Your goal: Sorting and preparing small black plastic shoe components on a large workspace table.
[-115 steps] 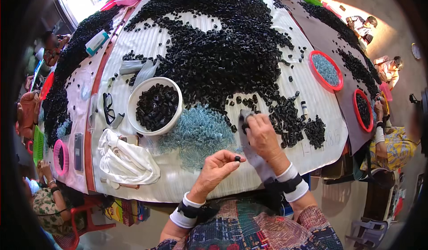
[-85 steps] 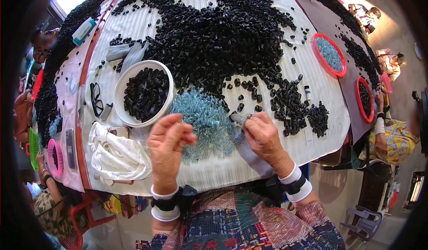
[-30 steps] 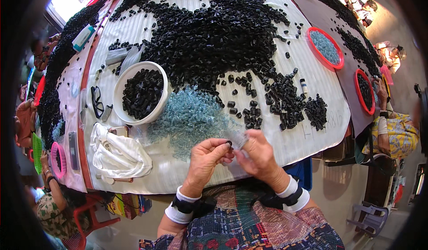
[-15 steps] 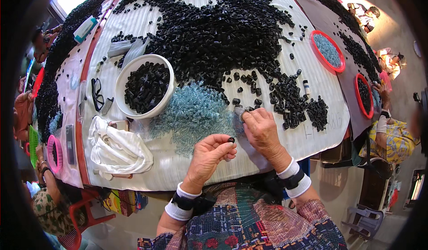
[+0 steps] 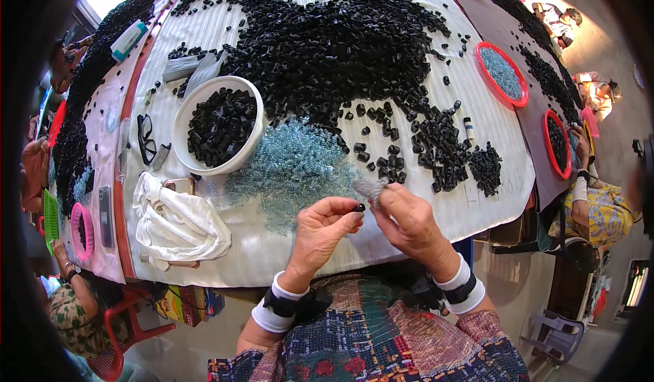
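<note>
Between thumb and forefinger, my left hand (image 5: 327,224) pinches a small black cylindrical piece (image 5: 358,207) above the table's near edge. Close beside it, my right hand (image 5: 412,222) is closed on a grey fuzzy-looking bundle (image 5: 370,189), which sticks out past its fingers. The fingertips of both hands nearly meet at the black piece; whether a tiny part sits between them is too small to tell. Just beyond lies a heap of small pale-blue clear pieces (image 5: 293,160). Loose black pieces (image 5: 436,147) are spread ahead of my right hand.
A white bowl (image 5: 257,133) of black pieces stands left of the blue heap. Nearer me lies a white cloth (image 5: 177,222), with eyeglasses (image 5: 145,140) beyond it. A large black pile (image 5: 334,55) covers the far table. Red baskets (image 5: 523,96) stand right, where other people sit.
My right hand has drawn back from the blue heap toward me, the grey bundle now showing clearly. Its fingertips have come up to the black piece in my left hand.
</note>
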`<state>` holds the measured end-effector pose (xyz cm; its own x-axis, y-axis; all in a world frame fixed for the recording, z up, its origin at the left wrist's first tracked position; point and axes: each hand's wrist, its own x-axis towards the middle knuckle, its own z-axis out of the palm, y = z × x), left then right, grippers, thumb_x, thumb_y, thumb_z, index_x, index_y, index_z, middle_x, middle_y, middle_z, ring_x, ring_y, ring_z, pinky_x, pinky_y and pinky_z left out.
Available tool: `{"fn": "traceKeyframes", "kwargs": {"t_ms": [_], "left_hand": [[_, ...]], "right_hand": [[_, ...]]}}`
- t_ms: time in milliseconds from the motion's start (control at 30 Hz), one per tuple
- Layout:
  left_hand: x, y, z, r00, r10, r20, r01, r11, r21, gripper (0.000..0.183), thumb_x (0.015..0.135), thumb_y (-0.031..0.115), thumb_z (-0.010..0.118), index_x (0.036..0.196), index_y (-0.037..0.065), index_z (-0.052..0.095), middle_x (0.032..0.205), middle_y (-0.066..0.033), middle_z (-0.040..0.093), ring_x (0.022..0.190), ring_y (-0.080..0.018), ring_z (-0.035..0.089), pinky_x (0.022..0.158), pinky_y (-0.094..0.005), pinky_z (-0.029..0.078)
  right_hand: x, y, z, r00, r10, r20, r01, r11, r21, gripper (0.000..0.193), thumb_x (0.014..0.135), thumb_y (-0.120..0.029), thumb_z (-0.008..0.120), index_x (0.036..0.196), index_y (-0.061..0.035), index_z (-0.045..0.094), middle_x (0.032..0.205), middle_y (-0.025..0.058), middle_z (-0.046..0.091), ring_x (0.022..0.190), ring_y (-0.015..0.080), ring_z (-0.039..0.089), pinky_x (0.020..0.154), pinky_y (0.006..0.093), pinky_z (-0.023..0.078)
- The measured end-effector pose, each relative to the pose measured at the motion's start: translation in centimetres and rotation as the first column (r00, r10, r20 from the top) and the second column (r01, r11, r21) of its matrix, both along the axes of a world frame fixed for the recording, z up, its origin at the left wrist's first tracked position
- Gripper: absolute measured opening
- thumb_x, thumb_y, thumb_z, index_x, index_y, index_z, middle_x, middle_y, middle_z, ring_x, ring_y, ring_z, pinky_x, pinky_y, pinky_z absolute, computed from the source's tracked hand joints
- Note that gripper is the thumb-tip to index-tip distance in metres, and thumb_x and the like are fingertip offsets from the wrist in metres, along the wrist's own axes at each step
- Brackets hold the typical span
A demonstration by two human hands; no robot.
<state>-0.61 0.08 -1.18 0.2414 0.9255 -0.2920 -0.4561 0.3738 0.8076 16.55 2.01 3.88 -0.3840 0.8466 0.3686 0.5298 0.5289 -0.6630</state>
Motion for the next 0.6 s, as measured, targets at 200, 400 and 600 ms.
{"fn": "traceKeyframes", "kwargs": {"t_ms": [200, 400, 600], "left_hand": [[0.7, -0.4, -0.2, 0.999, 0.036, -0.031, -0.034, 0.998, 0.047, 0.019, 0.083, -0.004, 0.063, 0.102, -0.006, 0.061, 0.090, -0.0068, 0.065, 0.082, -0.0115, 0.063, 0.073, -0.0219, 0.051], [0.6, -0.4, -0.3, 0.991, -0.004, -0.132, 0.018, 0.994, 0.104, 0.020, 0.083, -0.004, 0.063, 0.102, -0.006, 0.060, 0.092, -0.0080, 0.066, 0.082, -0.0117, 0.063, 0.074, -0.0215, 0.051], [0.1, -0.2, -0.6, 1.000, -0.020, -0.021, 0.021, 0.998, 0.051, 0.021, 0.083, -0.001, 0.065, 0.103, -0.004, 0.061, 0.093, -0.0088, 0.067, 0.082, -0.0111, 0.063, 0.072, -0.0224, 0.052]], "right_hand": [[0.2, 0.0, 0.2, 0.980, 0.095, 0.174, -0.110, 0.991, 0.081, 0.028, 0.069, 0.004, 0.061, 0.097, 0.0013, 0.054, 0.085, 0.0153, 0.056, 0.078, 0.0328, 0.058, 0.067, 0.0391, 0.049], [0.0, -0.4, 0.2, 0.980, 0.107, 0.166, -0.109, 0.994, 0.002, 0.027, 0.071, 0.005, 0.060, 0.097, 0.0009, 0.054, 0.084, 0.0156, 0.055, 0.077, 0.0325, 0.057, 0.065, 0.0374, 0.049], [-0.6, -1.0, -1.3, 0.995, -0.049, -0.090, 0.035, 0.989, -0.146, 0.022, 0.074, 0.008, 0.061, 0.095, 0.0021, 0.055, 0.081, 0.0149, 0.057, 0.068, 0.0283, 0.059, 0.057, 0.0328, 0.049]]}}
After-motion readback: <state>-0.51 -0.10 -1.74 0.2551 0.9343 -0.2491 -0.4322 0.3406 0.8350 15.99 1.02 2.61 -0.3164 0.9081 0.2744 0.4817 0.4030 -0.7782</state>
